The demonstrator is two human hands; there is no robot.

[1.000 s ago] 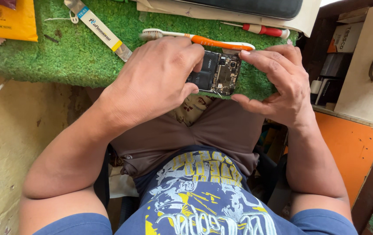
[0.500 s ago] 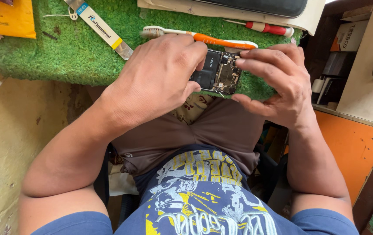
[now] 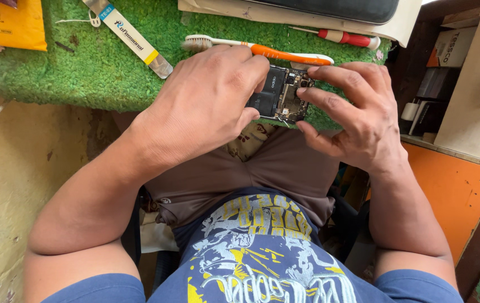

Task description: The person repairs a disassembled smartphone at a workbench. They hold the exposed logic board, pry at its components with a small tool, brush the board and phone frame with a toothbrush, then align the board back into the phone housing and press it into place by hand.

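Back cover off, phone (image 3: 281, 95) gripped by both left hand (image 3: 206, 109) and right hand (image 3: 355, 112), fingers closed round it (circuit board exposed, reassembly pending).

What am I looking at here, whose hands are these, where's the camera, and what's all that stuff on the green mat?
There is no machine here. A seated person wears a camera on the head, so the one view looks down past their chest and lap to their own two bare hands.

Both hands hold an opened phone with its back cover off, so its dark battery and circuit board show. The left hand grips it from one side, and the right hand pinches the other side with its fingertips.

They work at the edge of a green turf mat. On the mat lie an orange and white toothbrush, a red-handled screwdriver, a flat metal prying tool, and a yellow packet.
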